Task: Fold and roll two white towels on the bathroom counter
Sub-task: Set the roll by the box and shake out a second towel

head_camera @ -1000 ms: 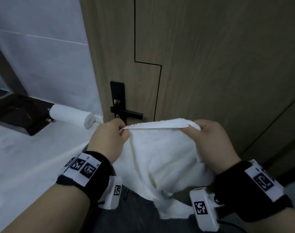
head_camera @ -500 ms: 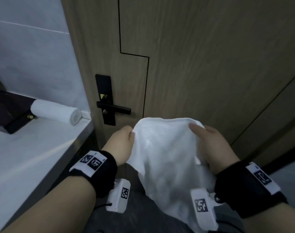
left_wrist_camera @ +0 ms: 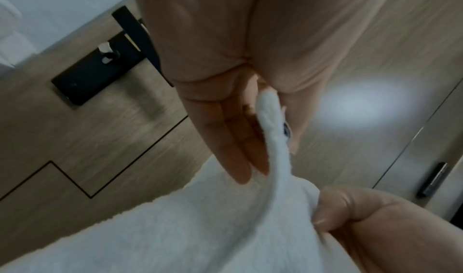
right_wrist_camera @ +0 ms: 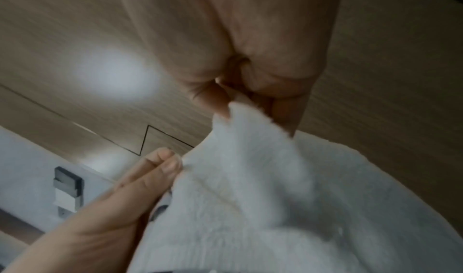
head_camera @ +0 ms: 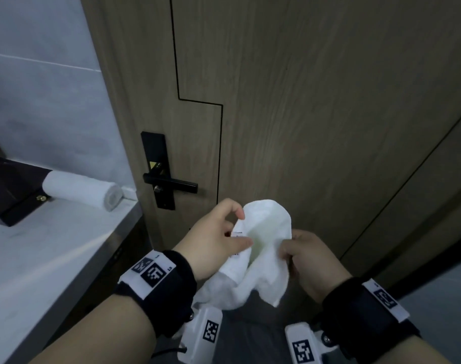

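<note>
Both hands grasp 1 loose white towel in the air before the wooden door: left hand pinches its edge, right hand grips the other side. 1 rolled towel lies on the table, left.

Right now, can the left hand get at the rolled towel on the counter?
Probably not yet. The left hand pinches the loose towel held with the right hand. The rolled towel lies unobstructed on the counter, so freeing that hand should suffice.
</note>
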`<move>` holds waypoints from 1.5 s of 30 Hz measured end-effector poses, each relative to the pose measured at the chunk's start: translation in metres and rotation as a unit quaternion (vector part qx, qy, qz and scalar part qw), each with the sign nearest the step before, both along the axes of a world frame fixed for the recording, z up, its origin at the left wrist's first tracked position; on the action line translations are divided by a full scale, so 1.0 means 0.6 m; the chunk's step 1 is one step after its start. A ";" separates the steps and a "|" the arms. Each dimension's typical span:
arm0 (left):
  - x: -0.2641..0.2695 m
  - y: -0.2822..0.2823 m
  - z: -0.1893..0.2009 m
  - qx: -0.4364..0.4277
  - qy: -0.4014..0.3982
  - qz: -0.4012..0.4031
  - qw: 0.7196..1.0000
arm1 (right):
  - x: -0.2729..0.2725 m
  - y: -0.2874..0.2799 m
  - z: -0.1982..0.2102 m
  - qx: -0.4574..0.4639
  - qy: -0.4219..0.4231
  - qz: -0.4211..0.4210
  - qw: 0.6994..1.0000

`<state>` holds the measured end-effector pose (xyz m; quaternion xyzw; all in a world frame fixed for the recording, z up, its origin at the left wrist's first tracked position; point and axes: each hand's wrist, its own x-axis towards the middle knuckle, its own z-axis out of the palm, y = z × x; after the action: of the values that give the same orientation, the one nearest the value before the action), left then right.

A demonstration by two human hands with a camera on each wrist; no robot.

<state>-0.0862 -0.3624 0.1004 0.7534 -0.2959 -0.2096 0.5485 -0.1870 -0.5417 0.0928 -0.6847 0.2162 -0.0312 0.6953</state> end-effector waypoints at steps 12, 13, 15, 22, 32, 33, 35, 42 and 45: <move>-0.002 0.017 -0.014 -0.094 0.143 0.082 0.982 | 0.028 0.015 -0.008 0.021 -0.039 0.009 0.999; -0.003 0.019 -0.015 -0.096 0.152 0.080 0.980 | 0.028 0.018 -0.007 0.017 -0.042 0.015 0.999; -0.006 0.020 -0.013 -0.089 0.139 0.081 0.983 | 0.029 0.023 -0.006 0.009 -0.045 0.013 0.999; -0.006 0.031 -0.021 -0.064 0.104 0.087 0.989 | 0.031 0.031 -0.002 0.010 -0.046 0.021 0.999; -0.013 0.041 -0.028 -0.038 0.065 0.096 0.993 | 0.027 0.047 -0.005 0.035 -0.065 0.024 0.997; -0.012 0.043 -0.032 -0.010 0.040 0.100 0.994 | 0.026 0.048 -0.004 0.009 -0.060 0.021 0.998; -0.011 0.048 -0.038 0.041 -0.006 0.113 0.993 | 0.024 0.046 -0.005 -0.060 -0.049 0.015 0.997; -0.016 0.050 -0.042 0.090 -0.076 0.107 0.987 | 0.025 0.042 -0.017 0.006 -0.056 -0.001 0.998; -0.027 0.043 -0.039 0.091 -0.105 0.095 0.986 | 0.026 0.054 -0.019 0.064 -0.067 0.024 0.995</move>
<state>-0.1025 -0.3365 0.0773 0.8427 -0.2586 -0.1027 0.4608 -0.1711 -0.5095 0.0817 -0.6400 0.1536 -0.0463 0.7515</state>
